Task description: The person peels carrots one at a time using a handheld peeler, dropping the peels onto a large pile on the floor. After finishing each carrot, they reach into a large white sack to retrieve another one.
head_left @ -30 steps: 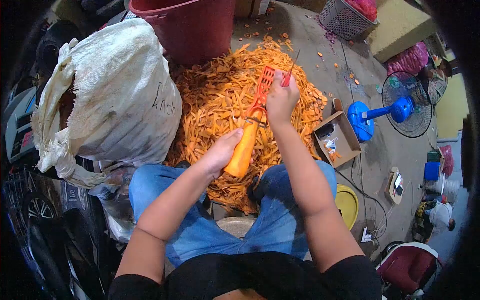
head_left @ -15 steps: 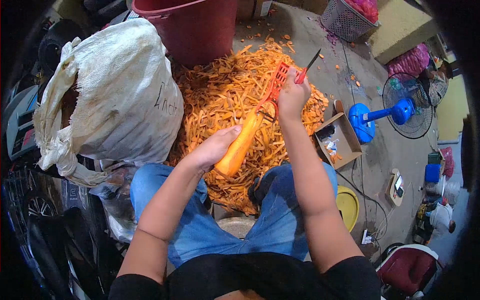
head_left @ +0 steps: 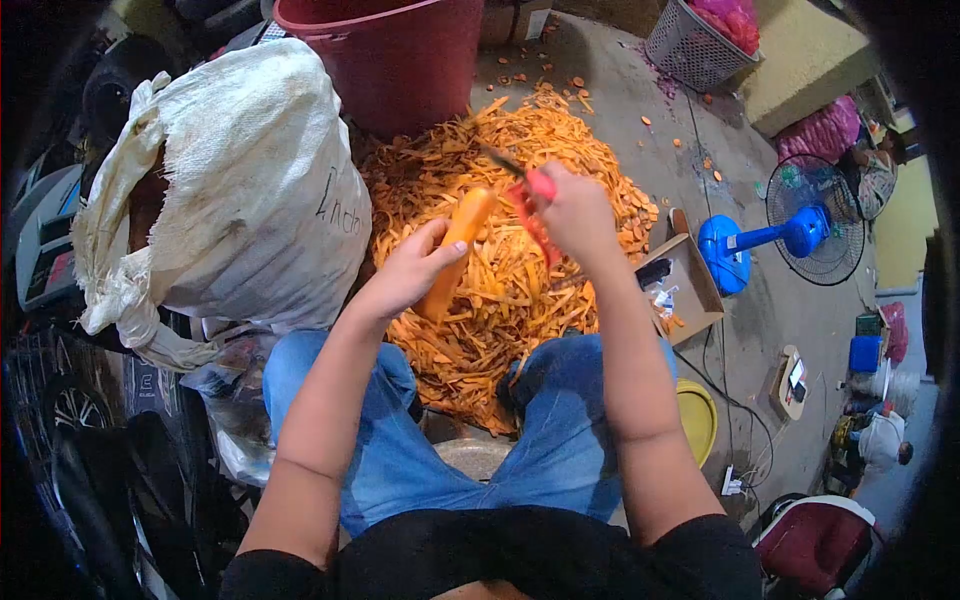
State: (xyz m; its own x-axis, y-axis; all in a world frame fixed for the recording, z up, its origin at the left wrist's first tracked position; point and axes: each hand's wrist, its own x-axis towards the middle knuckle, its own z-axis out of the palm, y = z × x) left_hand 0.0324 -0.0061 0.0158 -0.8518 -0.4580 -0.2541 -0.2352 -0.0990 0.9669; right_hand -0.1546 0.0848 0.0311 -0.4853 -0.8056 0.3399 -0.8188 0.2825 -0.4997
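Orange carrot lies clamped in grip of left hand; right hand clenches red peeler beside.

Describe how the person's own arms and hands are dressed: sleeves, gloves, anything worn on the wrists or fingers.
The left hand and right hand are bare: no gloves, and no ring, watch or band shows. The left arm and right arm are uncovered up to the short sleeves of a plain black top, seen at the bottom edge of the view.
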